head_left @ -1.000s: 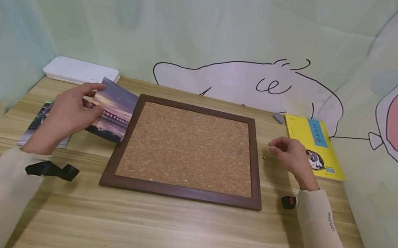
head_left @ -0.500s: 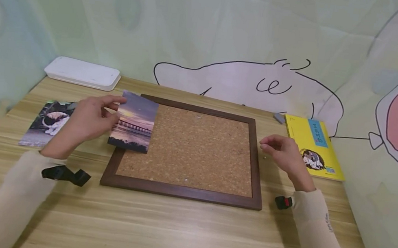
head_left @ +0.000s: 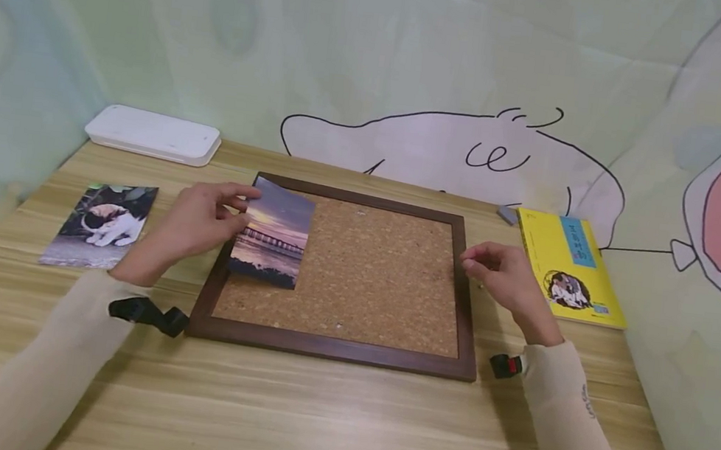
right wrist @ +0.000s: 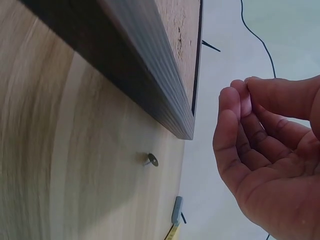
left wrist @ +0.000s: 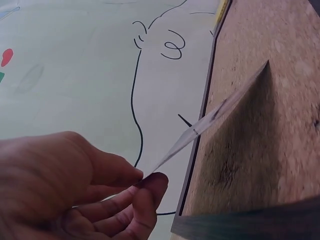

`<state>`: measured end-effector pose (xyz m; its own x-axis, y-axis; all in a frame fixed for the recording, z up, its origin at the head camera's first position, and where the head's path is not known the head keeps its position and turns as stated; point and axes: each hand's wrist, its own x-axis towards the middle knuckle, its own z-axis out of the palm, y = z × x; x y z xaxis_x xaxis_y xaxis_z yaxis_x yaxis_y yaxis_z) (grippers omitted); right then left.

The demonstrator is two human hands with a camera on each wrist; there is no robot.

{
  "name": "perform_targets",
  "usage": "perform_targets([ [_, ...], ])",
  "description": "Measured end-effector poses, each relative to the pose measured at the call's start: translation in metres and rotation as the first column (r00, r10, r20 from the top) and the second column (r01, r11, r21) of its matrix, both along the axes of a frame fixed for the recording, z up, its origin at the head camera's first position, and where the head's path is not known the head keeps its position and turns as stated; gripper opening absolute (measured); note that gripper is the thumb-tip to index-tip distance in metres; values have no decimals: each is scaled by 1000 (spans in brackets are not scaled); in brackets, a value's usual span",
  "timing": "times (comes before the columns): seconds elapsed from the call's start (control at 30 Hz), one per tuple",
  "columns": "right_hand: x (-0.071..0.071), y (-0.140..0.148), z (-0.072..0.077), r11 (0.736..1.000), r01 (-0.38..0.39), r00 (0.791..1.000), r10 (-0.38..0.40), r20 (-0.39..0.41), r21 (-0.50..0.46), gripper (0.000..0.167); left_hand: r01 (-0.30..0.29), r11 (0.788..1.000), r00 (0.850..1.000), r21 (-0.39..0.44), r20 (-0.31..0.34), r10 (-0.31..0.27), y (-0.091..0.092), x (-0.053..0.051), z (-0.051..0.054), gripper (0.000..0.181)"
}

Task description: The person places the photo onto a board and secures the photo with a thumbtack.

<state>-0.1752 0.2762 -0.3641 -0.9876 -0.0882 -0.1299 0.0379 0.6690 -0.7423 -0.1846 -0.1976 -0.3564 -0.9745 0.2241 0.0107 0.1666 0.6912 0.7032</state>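
My left hand (head_left: 204,220) pinches the left edge of a sunset photo of a pier (head_left: 274,234). The photo is held tilted over the left part of a cork board (head_left: 381,279) with a dark wooden frame (head_left: 333,348). In the left wrist view, thumb and fingertips grip the photo's edge, and its far corner slants over the cork. My right hand (head_left: 500,274) hovers by the frame's right side. Its thumb and fingertips meet in the right wrist view; whether something small lies between them is hidden. Below it, a metal thumbtack (right wrist: 152,160) rests on the table.
A cat photo (head_left: 103,225) lies left of the board. Behind it stands a white case (head_left: 153,133). A yellow book (head_left: 569,267) and a small grey block (head_left: 506,214) are at the right. Printed cloth (head_left: 366,55) encloses the table's back and sides.
My left hand has carried the pier photo rightward, from beside the frame to over the cork, uncovering the cat photo. My right hand has moved slightly left, to the frame's right edge.
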Motion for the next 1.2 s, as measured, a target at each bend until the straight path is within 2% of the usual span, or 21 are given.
perform_targets([
  [0.3,-2,-8,-2,1000,-14,1000,14,-12,3,22,20,999,999,29,26,-21,16,-6,-3,47],
  [0.5,-6,-14,-3,1000,-22,1000,22,-2,-9,25,18,999,1000,-31,17,-17,19,-11,-7,48],
  [0.77,-11,-22,-2,999,-19,1000,19,2,-45,24,42,995,998,-90,40,-38,23,-16,-17,52],
  [1.0,-14,-31,-1,997,-27,1000,27,0,-67,22,64,988,998,-140,-8,-66,28,-15,-28,53],
  [1.2,-15,-35,1,997,-37,999,36,-10,-63,22,67,986,997,-155,-19,-71,33,-15,-33,52],
])
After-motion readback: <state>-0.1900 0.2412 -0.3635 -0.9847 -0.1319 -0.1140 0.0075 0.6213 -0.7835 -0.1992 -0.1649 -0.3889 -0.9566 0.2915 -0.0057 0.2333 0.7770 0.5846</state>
